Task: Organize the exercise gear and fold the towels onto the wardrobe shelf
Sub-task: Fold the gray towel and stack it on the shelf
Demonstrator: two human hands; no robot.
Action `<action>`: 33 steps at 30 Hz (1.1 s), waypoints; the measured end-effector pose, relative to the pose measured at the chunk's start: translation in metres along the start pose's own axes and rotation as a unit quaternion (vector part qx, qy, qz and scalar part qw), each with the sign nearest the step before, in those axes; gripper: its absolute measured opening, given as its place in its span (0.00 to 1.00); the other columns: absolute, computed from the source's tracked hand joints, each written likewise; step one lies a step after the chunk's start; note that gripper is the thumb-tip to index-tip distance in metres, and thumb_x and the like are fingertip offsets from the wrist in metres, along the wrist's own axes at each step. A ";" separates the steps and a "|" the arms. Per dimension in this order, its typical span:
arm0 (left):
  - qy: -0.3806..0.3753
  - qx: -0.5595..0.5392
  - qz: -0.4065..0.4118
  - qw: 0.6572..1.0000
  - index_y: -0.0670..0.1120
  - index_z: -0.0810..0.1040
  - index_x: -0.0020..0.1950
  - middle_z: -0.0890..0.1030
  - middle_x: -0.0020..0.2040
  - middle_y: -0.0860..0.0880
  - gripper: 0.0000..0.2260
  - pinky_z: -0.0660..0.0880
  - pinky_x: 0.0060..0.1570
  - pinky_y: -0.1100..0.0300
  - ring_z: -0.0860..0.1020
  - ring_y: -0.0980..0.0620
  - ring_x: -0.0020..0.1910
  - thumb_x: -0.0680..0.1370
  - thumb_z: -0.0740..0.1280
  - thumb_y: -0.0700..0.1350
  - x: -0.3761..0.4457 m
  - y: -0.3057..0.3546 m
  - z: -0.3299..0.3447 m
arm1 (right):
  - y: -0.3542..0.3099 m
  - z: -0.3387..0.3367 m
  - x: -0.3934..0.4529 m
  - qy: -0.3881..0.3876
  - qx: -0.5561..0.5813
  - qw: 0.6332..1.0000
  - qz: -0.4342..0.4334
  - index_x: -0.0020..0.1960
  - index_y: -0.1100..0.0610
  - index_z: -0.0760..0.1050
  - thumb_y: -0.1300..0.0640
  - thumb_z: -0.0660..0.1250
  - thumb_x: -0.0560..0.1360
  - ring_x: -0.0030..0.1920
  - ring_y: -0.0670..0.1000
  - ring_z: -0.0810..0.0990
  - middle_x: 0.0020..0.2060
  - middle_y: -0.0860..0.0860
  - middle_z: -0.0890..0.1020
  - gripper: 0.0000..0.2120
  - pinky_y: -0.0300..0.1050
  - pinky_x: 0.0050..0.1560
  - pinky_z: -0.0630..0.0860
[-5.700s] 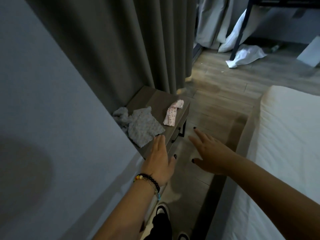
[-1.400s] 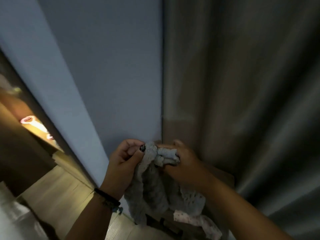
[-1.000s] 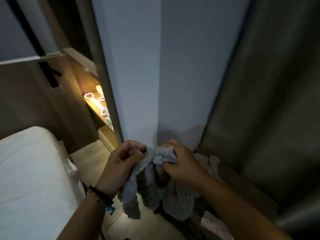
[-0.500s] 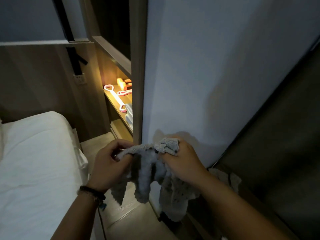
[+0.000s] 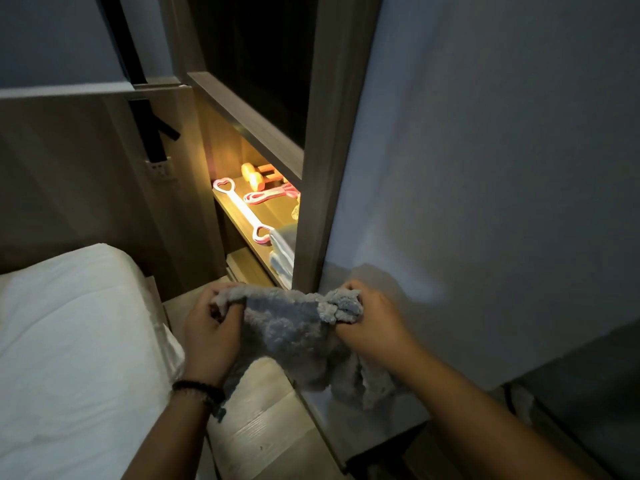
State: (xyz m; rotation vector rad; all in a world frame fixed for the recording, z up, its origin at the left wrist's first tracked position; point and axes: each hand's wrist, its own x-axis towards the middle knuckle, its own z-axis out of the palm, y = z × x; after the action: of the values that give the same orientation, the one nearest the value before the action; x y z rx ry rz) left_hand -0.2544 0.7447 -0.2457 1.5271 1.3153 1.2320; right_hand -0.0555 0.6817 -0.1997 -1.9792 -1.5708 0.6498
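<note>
Left hand (image 5: 211, 336): grips one towel corner.
Right hand (image 5: 372, 325): bunches the other corner.
Towel (image 5: 291, 336): grey, stretched between both hands, below the lit shelf (image 5: 242, 216).

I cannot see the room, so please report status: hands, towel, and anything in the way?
Left hand and right hand both grip grey towel, stretched between them. Not folded yet. Lit shelf ahead, nothing blocking.

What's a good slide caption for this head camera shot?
Both hands, left and right, stretch a grey towel before the lit wardrobe shelf.
</note>
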 end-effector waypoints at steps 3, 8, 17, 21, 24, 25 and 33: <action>0.030 -0.026 -0.023 0.999 0.51 0.74 0.49 0.75 0.43 0.58 0.07 0.67 0.40 0.70 0.72 0.64 0.43 0.81 0.61 0.39 0.026 0.001 -0.006 | 0.004 0.014 0.018 -0.025 -0.054 0.998 -0.013 0.48 0.52 0.75 0.57 0.70 0.70 0.46 0.49 0.79 0.44 0.49 0.81 0.08 0.42 0.43 0.75; 0.111 -0.023 -0.053 0.992 0.44 0.76 0.49 0.76 0.41 0.51 0.03 0.68 0.35 0.76 0.72 0.61 0.39 0.80 0.63 0.40 0.074 -0.016 -0.016 | 0.008 0.031 0.048 -0.065 -0.090 0.994 -0.013 0.44 0.54 0.80 0.61 0.68 0.69 0.42 0.48 0.79 0.40 0.48 0.81 0.05 0.32 0.37 0.68; 0.148 -0.057 -0.067 0.985 0.50 0.77 0.36 0.77 0.34 0.53 0.11 0.68 0.31 0.76 0.71 0.65 0.32 0.79 0.65 0.44 0.159 -0.035 -0.013 | -0.026 0.070 0.140 0.001 0.076 0.997 0.001 0.54 0.54 0.79 0.57 0.66 0.73 0.48 0.49 0.80 0.48 0.50 0.83 0.11 0.40 0.48 0.75; 0.131 -0.076 -0.065 0.986 0.51 0.77 0.32 0.75 0.30 0.58 0.15 0.68 0.32 0.70 0.69 0.65 0.30 0.79 0.66 0.42 0.204 -0.044 -0.008 | -0.039 0.080 0.182 0.021 0.137 0.990 0.027 0.56 0.52 0.76 0.56 0.67 0.72 0.49 0.51 0.79 0.48 0.50 0.82 0.12 0.38 0.45 0.71; 0.113 -0.088 -0.082 0.986 0.49 0.75 0.29 0.71 0.27 0.59 0.16 0.66 0.34 0.61 0.67 0.61 0.30 0.78 0.67 0.42 0.233 -0.047 -0.005 | -0.049 0.082 0.203 0.042 0.176 0.983 0.023 0.53 0.50 0.72 0.59 0.68 0.71 0.43 0.44 0.77 0.44 0.46 0.80 0.12 0.29 0.35 0.68; 0.110 -0.091 -0.084 0.986 0.46 0.77 0.32 0.73 0.30 0.56 0.14 0.67 0.37 0.59 0.68 0.59 0.32 0.78 0.67 0.42 0.242 -0.047 -0.003 | -0.052 0.082 0.209 0.035 0.182 0.982 0.019 0.53 0.50 0.71 0.60 0.68 0.71 0.44 0.41 0.77 0.43 0.45 0.80 0.12 0.27 0.36 0.69; 0.021 -0.120 -0.057 0.991 0.33 0.79 0.43 0.78 0.38 0.44 0.10 0.71 0.42 0.56 0.74 0.53 0.39 0.77 0.67 0.40 0.336 -0.039 -0.003 | -0.079 0.076 0.279 -0.017 0.134 0.991 0.002 0.55 0.51 0.74 0.65 0.64 0.73 0.45 0.42 0.78 0.44 0.43 0.80 0.13 0.26 0.37 0.71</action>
State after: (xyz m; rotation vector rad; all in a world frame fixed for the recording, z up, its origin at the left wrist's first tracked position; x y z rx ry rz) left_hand -0.2661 1.0821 -0.2192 1.2468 1.2131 1.3038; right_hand -0.1041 0.9769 -0.2170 -1.7821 -1.4155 0.8519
